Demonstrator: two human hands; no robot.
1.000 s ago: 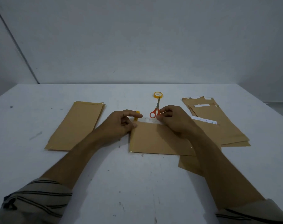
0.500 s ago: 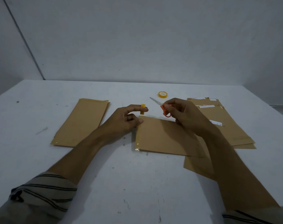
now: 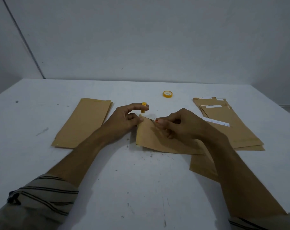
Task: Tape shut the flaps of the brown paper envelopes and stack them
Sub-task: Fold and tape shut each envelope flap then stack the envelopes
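- The left pile (image 3: 84, 123), at centre left of the frame, is lying flat and squared. With no flaps showing, I am taking it for the finished stack.
- The right pile (image 3: 237, 130), at centre right, is sitting fanned and loose with white strips showing, so those envelopes are probably waiting to be taped.
- The centre envelope (image 3: 157, 141) is being worked on. The left hand (image 3: 124, 122) is pinching its upper left corner and lifting the thin matte brown paper slightly, with a short yellow tape strip (image 3: 144, 107) clinging to the raised forefinger.
- The right hand (image 3: 182, 125) is curling round the scissors (image 3: 157, 121), with only a bit of orange handle showing.
- The tape roll (image 3: 167, 94), a small glossy ring, is lying further up the frame on the scuffed white worktop (image 3: 141, 188).
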